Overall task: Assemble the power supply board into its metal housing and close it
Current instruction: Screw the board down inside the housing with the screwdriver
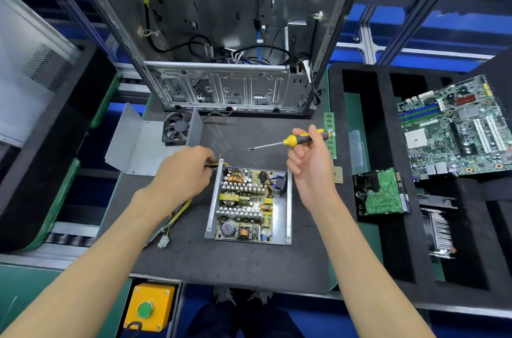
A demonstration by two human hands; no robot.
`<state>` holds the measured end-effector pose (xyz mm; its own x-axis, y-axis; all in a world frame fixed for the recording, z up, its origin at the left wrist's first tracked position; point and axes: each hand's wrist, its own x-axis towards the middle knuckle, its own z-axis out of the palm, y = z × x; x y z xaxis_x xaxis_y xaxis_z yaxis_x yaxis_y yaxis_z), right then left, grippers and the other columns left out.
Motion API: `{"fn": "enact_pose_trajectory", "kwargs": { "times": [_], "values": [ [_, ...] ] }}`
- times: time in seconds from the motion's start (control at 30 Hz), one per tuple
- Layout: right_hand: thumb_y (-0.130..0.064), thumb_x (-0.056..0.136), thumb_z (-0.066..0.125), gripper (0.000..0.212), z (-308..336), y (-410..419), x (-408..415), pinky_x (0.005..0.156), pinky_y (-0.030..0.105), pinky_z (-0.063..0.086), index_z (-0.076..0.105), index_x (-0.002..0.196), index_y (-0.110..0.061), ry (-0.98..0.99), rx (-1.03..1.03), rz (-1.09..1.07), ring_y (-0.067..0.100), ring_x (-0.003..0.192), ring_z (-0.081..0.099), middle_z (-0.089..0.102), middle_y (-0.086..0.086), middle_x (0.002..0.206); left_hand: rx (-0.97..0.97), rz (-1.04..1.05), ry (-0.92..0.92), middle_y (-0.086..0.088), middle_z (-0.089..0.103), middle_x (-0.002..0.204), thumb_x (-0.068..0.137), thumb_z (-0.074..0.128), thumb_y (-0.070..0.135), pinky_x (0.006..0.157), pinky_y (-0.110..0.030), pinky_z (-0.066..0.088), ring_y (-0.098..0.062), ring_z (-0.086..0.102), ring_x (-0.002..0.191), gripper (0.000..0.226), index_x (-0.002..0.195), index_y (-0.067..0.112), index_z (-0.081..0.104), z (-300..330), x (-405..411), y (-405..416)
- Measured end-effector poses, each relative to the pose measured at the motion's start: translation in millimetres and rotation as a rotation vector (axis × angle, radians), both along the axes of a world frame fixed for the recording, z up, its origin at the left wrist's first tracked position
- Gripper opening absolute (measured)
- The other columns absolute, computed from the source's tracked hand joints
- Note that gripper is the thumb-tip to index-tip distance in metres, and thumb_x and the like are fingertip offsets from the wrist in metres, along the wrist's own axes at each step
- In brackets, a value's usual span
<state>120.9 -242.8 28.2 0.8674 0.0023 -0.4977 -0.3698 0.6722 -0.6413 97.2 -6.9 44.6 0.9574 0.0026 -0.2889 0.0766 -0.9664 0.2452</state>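
The power supply board (245,203) sits inside its open metal housing (282,215) at the middle of the dark work mat (221,263), the top uncovered and the coils and heat sinks showing. The left hand (184,171) rests at the housing's far left corner, fingers closed around the bundle of yellow and black wires (173,220) that leaves the board there and trails down the mat to a white connector (163,241). The right hand (310,156) hovers just above the housing's far right corner, clamped on the yellow-and-black handle of a screwdriver (293,140) whose shaft points left, clear of the board. The bent metal cover (144,143) with its fan (177,127) lies apart at the mat's far left. A computer case (221,33) stands behind. A motherboard (454,127) lies on the black foam tray (388,240) at right.
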Motion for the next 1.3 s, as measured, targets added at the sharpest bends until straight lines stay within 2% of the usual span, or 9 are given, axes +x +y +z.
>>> {"fn": "enact_pose_trajectory", "kwargs": {
  "times": [0.13,0.33,0.43,0.57,0.67,0.73,1.07,1.17,1.3],
  "values": [
    [-0.040,0.108,0.049,0.037,-0.9,4.0,-1.9,0.036,0.019,0.027,0.069,0.096,-0.012,-0.011,-0.071,-0.015,0.007,0.044,0.033,0.038,-0.004,0.054,0.021,-0.017,-0.020,0.006,0.073,0.103,0.087,0.064,0.014,0.077,-0.035,0.050,-0.024,0.066,0.103,0.026,0.103,0.032,0.073,8.4,14.3,-1.8],
    [-0.039,0.108,0.050,0.039,-0.9,15.7,-5.6,0.035,0.021,0.026,0.071,0.087,-0.015,-0.055,-0.279,-0.102,0.009,0.042,0.030,0.035,-0.004,0.053,-0.139,0.076,0.052,0.021,0.062,0.071,0.085,0.065,0.011,0.086,-0.040,0.057,-0.022,0.068,0.093,0.028,0.077,0.038,0.070,13.0,26.4,-2.9],
    [-0.038,0.109,0.048,0.039,-1.2,23.2,-9.2,0.035,0.022,0.025,0.069,0.086,-0.014,-0.119,-0.405,-0.120,0.009,0.040,0.030,0.035,-0.005,0.049,-0.154,0.094,0.076,0.025,0.058,0.068,0.082,0.061,0.011,0.085,-0.039,0.057,-0.022,0.067,0.088,0.031,0.068,0.038,0.067,14.6,31.0,-3.9],
    [-0.037,0.110,0.046,0.039,-0.4,30.0,-11.3,0.036,0.024,0.022,0.068,0.085,-0.015,-0.148,-0.488,-0.127,0.010,0.040,0.030,0.035,-0.005,0.048,-0.160,0.068,0.140,0.012,0.066,0.078,0.083,0.061,0.017,0.083,-0.038,0.058,-0.022,0.067,0.086,0.018,0.083,0.030,0.073,16.4,31.1,-4.2],
    [-0.038,0.110,0.046,0.039,0.7,30.0,-9.4,0.038,0.025,0.021,0.068,0.086,-0.015,-0.142,-0.505,-0.128,0.010,0.041,0.029,0.035,-0.004,0.050,-0.177,0.049,0.123,0.017,0.061,0.068,0.082,0.062,0.019,0.079,-0.036,0.058,-0.023,0.068,0.084,0.014,0.082,0.028,0.072,16.3,25.6,-2.9],
    [-0.038,0.110,0.046,0.038,1.0,29.0,-8.4,0.038,0.025,0.020,0.068,0.087,-0.015,-0.141,-0.507,-0.130,0.011,0.042,0.029,0.035,-0.003,0.051,-0.216,0.054,0.117,0.017,0.061,0.066,0.082,0.063,0.017,0.080,-0.037,0.059,-0.022,0.069,0.085,0.015,0.080,0.030,0.071,14.5,19.2,-1.3],
    [-0.037,0.109,0.048,0.039,5.6,36.4,-7.9,0.039,0.022,0.022,0.069,0.083,-0.017,-0.176,-0.565,-0.117,0.010,0.041,0.029,0.036,-0.004,0.050,-0.395,0.127,-0.061,0.005,0.077,0.093,0.096,0.055,0.017,0.078,-0.029,0.054,-0.016,0.069,0.088,0.030,0.118,0.023,0.073,-9.6,-22.5,3.1],
    [-0.038,0.108,0.049,0.040,11.6,39.8,-7.1,0.039,0.022,0.020,0.070,0.080,-0.019,-0.172,-0.516,-0.128,0.011,0.040,0.027,0.035,-0.004,0.049,-0.539,0.141,-0.143,0.012,0.067,0.072,0.096,0.057,0.009,0.060,-0.010,0.042,-0.007,0.061,0.069,0.030,0.113,0.027,0.075,-10.6,-37.8,11.1],
    [-0.042,0.106,0.050,0.044,20.5,52.4,-6.5,0.038,0.021,0.020,0.073,0.074,-0.023,-0.187,-0.381,-0.105,0.010,0.040,0.023,0.032,-0.003,0.050,-0.708,0.317,-0.259,0.021,0.071,0.082,0.089,0.054,-0.003,0.063,-0.009,0.048,-0.003,0.067,0.070,0.045,0.081,0.037,0.073,-9.7,-52.2,45.3]
  ]
}}
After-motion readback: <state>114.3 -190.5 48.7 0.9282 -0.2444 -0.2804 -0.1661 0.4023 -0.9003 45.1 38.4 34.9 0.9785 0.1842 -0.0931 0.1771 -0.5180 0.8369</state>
